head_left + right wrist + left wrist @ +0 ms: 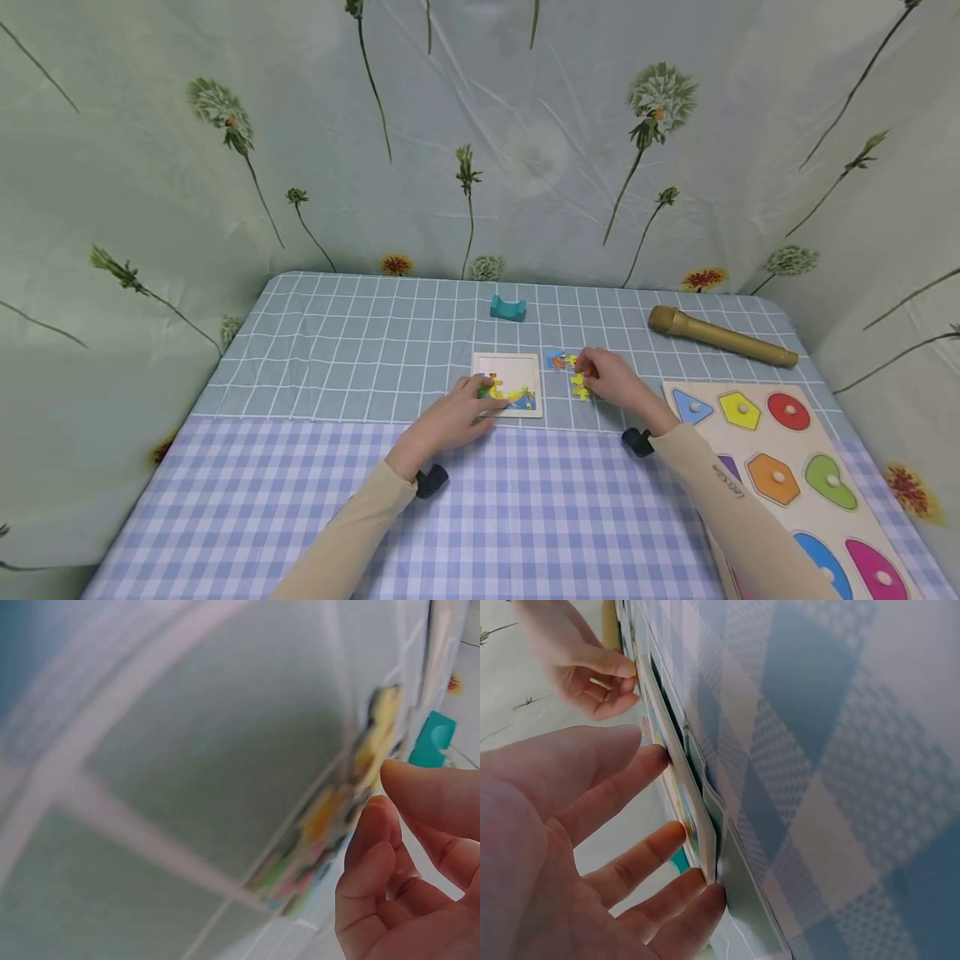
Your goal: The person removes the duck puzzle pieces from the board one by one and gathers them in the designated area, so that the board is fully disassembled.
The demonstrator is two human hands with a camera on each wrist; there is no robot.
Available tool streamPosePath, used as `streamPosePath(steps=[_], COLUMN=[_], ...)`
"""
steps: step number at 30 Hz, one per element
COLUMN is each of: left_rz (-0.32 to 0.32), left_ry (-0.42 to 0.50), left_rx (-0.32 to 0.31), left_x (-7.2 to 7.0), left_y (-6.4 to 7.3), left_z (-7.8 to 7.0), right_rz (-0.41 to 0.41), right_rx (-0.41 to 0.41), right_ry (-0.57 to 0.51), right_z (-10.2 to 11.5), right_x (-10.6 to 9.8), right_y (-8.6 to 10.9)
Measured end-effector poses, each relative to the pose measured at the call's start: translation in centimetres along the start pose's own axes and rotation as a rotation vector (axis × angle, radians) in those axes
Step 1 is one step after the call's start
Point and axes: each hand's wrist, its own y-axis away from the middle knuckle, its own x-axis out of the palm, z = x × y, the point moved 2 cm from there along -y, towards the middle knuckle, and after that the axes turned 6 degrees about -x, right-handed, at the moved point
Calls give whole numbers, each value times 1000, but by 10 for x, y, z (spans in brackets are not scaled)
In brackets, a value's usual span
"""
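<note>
My left hand lies spread across the lower left of a small wooden puzzle tray. Its fingertips rest at the tray's edge and on the colourful pieces inside, as the left wrist view also shows. To the right of the tray, my right hand has thumb and forefinger pinched at a yellow puzzle piece, its other fingers curled. Next to it lie more loose pieces, blue and multicoloured. In the right wrist view the fingertips overlap the end of the row of pieces.
A teal curved block stands behind the tray. A gold microphone-shaped object lies at the back right. A large shape-peg board fills the right side, partly under the right sleeve. A flowered curtain hangs behind the table.
</note>
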Motion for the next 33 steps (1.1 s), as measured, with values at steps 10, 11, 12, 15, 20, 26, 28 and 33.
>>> streamPosePath(steps=[10,11,12,15,20,26,28,33], left_rz=[-75,-73,-68,-46,-22,-19,-18,-16], left_ry=[29,24,20,23,56,80,80,70], left_rx=[45,39,31,14,-6,-10,-11,-15], left_x=[-4,-4,-4,-4,-4,-7,-7,-8], left_y=[11,12,13,13,14,15,15,14], left_z=[17,18,20,22,22,20,19,17], right_rz=[-24,-10,4,52,103,88,75,20], right_rx=[-162,-172,-190,-201,-202,-218,-214,-220], right_ry=[-123,-133,-142,-152,-156,-186,-196,-224], right_z=[44,48,52,63,74,82,83,88], right_x=[17,22,26,38,53,62,63,64], right_y=[-18,-20,-23,-31,-40,-46,-48,-51])
